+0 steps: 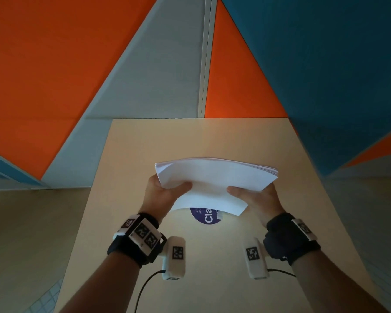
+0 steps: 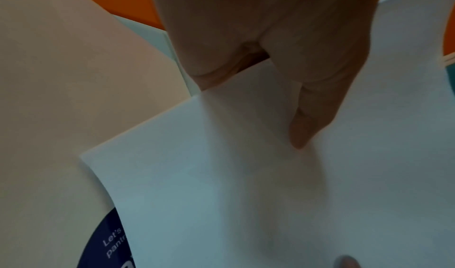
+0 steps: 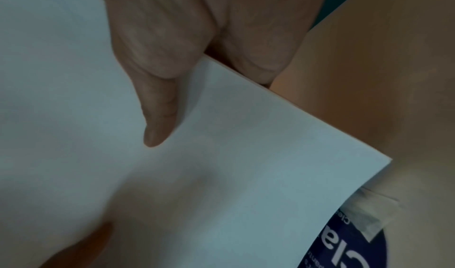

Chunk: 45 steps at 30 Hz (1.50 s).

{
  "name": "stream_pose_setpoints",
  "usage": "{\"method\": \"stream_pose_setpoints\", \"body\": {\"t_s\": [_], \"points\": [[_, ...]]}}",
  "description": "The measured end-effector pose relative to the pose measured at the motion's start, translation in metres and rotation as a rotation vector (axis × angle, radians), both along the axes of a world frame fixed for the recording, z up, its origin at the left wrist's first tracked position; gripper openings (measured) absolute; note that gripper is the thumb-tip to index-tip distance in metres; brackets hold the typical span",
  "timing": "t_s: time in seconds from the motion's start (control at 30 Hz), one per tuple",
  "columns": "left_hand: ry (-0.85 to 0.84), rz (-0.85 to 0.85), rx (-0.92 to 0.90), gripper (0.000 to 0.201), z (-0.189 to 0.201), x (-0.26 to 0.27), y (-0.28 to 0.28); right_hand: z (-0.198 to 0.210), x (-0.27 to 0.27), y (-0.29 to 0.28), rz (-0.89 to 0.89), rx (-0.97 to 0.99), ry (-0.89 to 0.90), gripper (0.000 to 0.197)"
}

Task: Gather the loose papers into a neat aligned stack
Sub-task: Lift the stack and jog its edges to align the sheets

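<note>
A stack of white papers point(image 1: 212, 179) hangs above the beige table point(image 1: 280, 222), bowed upward in the middle. My left hand point(image 1: 165, 190) grips its left side, thumb on top and fingers hidden beneath. My right hand point(image 1: 255, 197) grips the right side the same way. The far edges of the sheets fan slightly at the right corner. In the left wrist view the left hand's thumb point(image 2: 310, 116) presses on the papers point(image 2: 246, 184). In the right wrist view the right hand's thumb point(image 3: 157, 120) lies on the papers point(image 3: 221, 165).
A round dark blue sticker point(image 1: 207, 218) with white letters lies on the table under the stack's near edge, with a piece of tape point(image 3: 371, 211) on it. Orange, grey and blue wall panels point(image 1: 54, 64) stand behind the table.
</note>
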<state>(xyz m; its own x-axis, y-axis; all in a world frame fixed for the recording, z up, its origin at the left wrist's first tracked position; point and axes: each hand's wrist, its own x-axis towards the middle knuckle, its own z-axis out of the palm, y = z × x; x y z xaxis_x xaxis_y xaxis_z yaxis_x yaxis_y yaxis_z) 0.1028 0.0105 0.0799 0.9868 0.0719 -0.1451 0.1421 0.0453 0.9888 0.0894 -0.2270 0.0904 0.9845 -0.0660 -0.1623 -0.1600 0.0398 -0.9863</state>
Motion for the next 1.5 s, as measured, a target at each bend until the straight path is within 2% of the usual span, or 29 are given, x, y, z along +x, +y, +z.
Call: {"method": "stream_pose_setpoints", "body": {"t_s": [0.43, 0.67, 0.87, 1.03, 1.1, 1.23, 1.33, 1.5], "points": [[0.067, -0.035, 0.013, 0.045, -0.001, 0.005, 0.001, -0.009, 0.001, -0.001, -0.018, -0.046, 0.071, 0.031], [0.007, -0.069, -0.032, 0.042, 0.015, 0.008, -0.003, -0.002, 0.002, 0.001, -0.027, -0.035, 0.028, 0.041], [-0.073, -0.060, 0.002, 0.038, 0.026, 0.008, 0.001, 0.013, 0.005, -0.003, -0.061, -0.007, -0.043, 0.036], [-0.215, 0.023, -0.023, 0.032, 0.043, 0.004, -0.004, 0.025, 0.010, -0.004, -0.079, 0.024, -0.151, 0.036], [-0.244, 0.056, -0.035, 0.027, 0.048, 0.002, -0.007, 0.027, 0.010, -0.003, -0.071, 0.097, -0.164, 0.037], [-0.236, 0.097, -0.010, 0.028, 0.051, 0.003, -0.008, 0.029, 0.007, -0.001, -0.090, 0.212, -0.131, 0.032], [-0.231, 0.102, 0.003, 0.022, 0.052, 0.002, -0.008, 0.032, 0.007, 0.000, -0.091, 0.194, -0.146, 0.029], [-0.220, 0.084, -0.004, 0.023, 0.056, 0.002, -0.011, 0.035, 0.010, 0.000, -0.093, 0.139, -0.226, 0.025]]}}
